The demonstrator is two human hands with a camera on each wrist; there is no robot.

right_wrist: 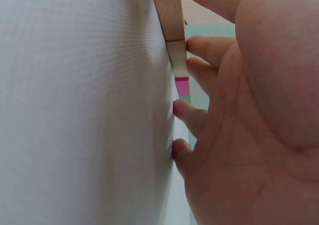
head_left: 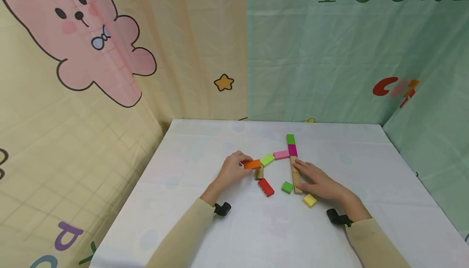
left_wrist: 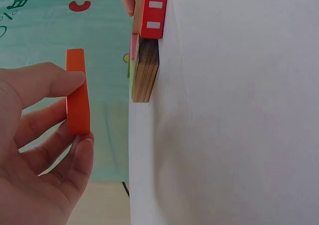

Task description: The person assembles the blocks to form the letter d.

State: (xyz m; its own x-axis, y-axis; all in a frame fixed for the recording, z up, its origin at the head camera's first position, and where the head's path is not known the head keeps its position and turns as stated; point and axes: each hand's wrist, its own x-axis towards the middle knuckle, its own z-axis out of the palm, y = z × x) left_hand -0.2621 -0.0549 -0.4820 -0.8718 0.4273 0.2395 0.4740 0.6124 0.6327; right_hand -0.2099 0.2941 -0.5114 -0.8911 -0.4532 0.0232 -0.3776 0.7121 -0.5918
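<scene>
Between the thumb and fingers of my left hand (head_left: 232, 168) an orange block (head_left: 253, 164) is pinched. The left wrist view shows this orange block (left_wrist: 78, 100) above the table level, near the end of a dark-grained wooden block (left_wrist: 146, 70). A row runs from that wooden block through a lime block (head_left: 268, 160) and a pink block (head_left: 281, 155) to a magenta block (head_left: 292, 150). A green block (head_left: 290, 139) continues beyond the magenta one. My right hand (head_left: 322, 183) rests with extended fingers along the right side of light wooden blocks (head_left: 295, 178), lined up below the magenta block.
A red block (head_left: 266, 187) with white marks lies in front of the dark-grained block. Nearer the light wooden blocks are a small green block (head_left: 287, 187) and a yellow block (head_left: 309, 201). The white-covered table (head_left: 205, 146) meets hanging printed cloths at its back and sides.
</scene>
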